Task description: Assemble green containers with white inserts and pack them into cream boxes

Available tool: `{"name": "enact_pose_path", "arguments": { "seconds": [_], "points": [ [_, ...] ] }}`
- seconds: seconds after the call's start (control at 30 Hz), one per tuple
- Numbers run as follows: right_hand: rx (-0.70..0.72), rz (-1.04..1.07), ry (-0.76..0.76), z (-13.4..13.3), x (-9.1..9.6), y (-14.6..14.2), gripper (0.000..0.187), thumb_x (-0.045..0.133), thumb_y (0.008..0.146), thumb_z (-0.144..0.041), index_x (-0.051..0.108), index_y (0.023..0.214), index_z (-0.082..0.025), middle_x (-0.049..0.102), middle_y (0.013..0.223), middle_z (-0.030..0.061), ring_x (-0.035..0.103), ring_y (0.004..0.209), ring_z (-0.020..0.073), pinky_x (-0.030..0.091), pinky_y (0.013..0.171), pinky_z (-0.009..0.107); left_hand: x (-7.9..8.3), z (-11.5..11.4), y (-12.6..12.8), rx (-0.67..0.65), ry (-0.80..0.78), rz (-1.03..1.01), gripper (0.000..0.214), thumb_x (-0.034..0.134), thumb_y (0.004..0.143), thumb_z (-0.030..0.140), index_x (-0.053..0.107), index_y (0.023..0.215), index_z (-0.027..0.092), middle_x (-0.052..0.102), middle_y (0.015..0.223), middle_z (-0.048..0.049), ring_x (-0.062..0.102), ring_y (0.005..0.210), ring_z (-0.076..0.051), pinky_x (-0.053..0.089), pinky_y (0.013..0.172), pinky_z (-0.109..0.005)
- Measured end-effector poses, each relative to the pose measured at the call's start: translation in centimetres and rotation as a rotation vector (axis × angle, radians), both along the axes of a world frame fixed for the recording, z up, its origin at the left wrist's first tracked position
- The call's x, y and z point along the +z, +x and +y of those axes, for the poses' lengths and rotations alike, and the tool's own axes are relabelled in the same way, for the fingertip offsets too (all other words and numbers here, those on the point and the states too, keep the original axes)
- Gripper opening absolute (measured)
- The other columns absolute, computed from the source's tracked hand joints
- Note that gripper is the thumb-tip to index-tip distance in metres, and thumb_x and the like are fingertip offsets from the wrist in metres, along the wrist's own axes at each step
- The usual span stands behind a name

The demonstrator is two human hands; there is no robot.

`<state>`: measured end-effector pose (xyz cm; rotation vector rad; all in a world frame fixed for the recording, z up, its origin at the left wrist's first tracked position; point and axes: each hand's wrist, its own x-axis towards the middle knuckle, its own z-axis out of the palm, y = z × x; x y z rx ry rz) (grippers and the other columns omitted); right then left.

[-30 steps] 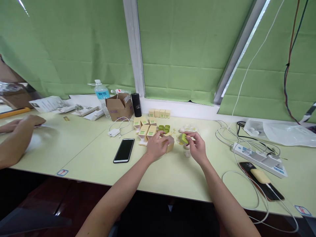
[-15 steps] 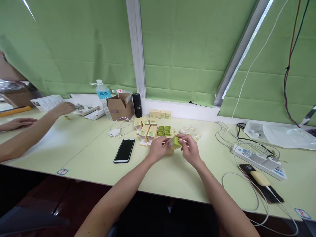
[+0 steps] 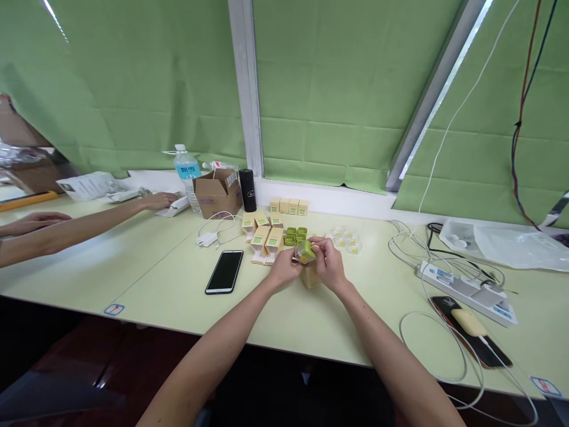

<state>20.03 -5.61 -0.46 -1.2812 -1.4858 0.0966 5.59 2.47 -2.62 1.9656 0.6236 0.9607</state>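
Note:
Between both hands is a small clear container with a green lid. My left hand grips its left side, while the fingers of my right hand are closed on the green end. Directly below them a small tan carton stands on the table, partly hidden by the hands. Just behind are several green lids in a cluster. Open tan cartons stand left of these, and clear plastic cups with yellow marks lie to the right.
Closed tan cartons line the wall. A phone, charger, cardboard box, black flask and water bottle are at left. At right lie a power strip and loose cables. A co-worker's hand touches white boxes.
My hands and the container have shifted slightly left, and the right hand has come closer to the left. The co-worker's hand has moved right to the white boxes.

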Motion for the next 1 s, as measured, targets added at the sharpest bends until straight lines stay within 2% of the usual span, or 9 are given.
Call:
{"name": "enact_pose_path", "arguments": {
  "seconds": [0.13,0.27,0.4,0.53,0.7,0.8,0.9,1.0],
  "points": [
    [-0.020,0.045,0.032,0.0,-0.2,0.7,0.014,0.041,0.102,-0.038,0.046,0.094,-0.027,0.072,0.115,0.0109,0.071,0.107,0.0242,0.058,0.082,0.039,0.3,-0.2,0.0,-0.033,0.071,-0.039,0.011,0.061,0.081,0.021,0.070,0.086,0.016,0.073,0.084,-0.0049,0.067,0.078,-0.020,0.053,0.073,-0.030],
    [0.042,0.050,0.028,-0.4,-0.1,1.2,0.018,0.040,0.104,-0.042,0.046,0.097,-0.027,0.071,0.116,0.0111,0.071,0.100,0.0232,0.058,0.077,0.038,0.6,-0.3,-0.1,0.011,0.069,-0.062,0.016,0.059,0.085,0.026,0.064,0.074,0.016,0.066,0.072,-0.0027,0.059,0.069,-0.017,0.047,0.065,-0.027],
    [0.086,0.065,-0.013,-0.9,-0.2,1.3,0.021,0.039,0.104,-0.046,0.045,0.096,-0.027,0.070,0.117,0.0111,0.071,0.086,0.0212,0.058,0.073,0.037,0.7,-0.2,-0.2,-0.018,0.007,-0.108,0.017,0.058,0.084,0.027,0.060,0.070,0.017,0.062,0.070,-0.0014,0.055,0.068,-0.015,0.043,0.062,-0.025],
    [0.124,0.086,-0.047,-1.1,-0.3,1.4,0.020,0.041,0.104,-0.045,0.044,0.096,-0.027,0.069,0.119,0.0105,0.069,0.072,0.0188,0.057,0.062,0.035,0.7,-0.1,-0.2,-0.050,-0.075,-0.154,0.025,0.060,0.087,0.035,0.058,0.070,0.017,0.058,0.067,-0.0002,0.053,0.064,-0.013,0.041,0.061,-0.025],
    [0.091,-0.048,-0.059,-1.5,-0.2,1.9,0.013,0.042,0.103,-0.036,0.046,0.096,-0.027,0.071,0.118,0.0100,0.072,0.083,0.0208,0.057,0.065,0.034,0.5,0.2,-0.2,-0.126,-0.183,-0.225,0.016,0.067,0.078,0.030,0.058,0.073,0.017,0.059,0.068,0.0008,0.055,0.064,-0.013,0.043,0.061,-0.024],
    [0.073,-0.149,-0.041,-1.8,0.0,2.2,0.009,0.042,0.102,-0.030,0.047,0.096,-0.026,0.073,0.116,0.0092,0.073,0.088,0.0210,0.055,0.066,0.033,0.3,0.3,-0.1,-0.134,-0.235,-0.239,0.013,0.067,0.073,0.023,0.066,0.084,0.015,0.066,0.074,-0.0017,0.061,0.069,-0.015,0.047,0.065,-0.025],
    [0.035,-0.253,-0.020,-2.1,0.2,2.2,0.008,0.043,0.101,-0.026,0.049,0.096,-0.026,0.074,0.118,0.0082,0.073,0.085,0.0202,0.052,0.063,0.030,0.3,0.4,0.1,-0.163,-0.270,-0.269,0.027,0.065,0.073,0.020,0.073,0.098,0.014,0.075,0.091,-0.0075,0.070,0.085,-0.021,0.054,0.077,-0.030],
    [-0.039,-0.369,-0.015,-2.3,0.4,2.3,0.012,0.043,0.101,-0.022,0.053,0.096,-0.025,0.075,0.119,0.0064,0.073,0.078,0.0186,0.046,0.058,0.028,0.3,0.3,0.3,-0.243,-0.282,-0.309,0.038,0.061,0.074,0.017,0.075,0.109,0.015,0.077,0.112,-0.0109,0.071,0.107,-0.026,0.055,0.093,-0.036]
  ]
}}
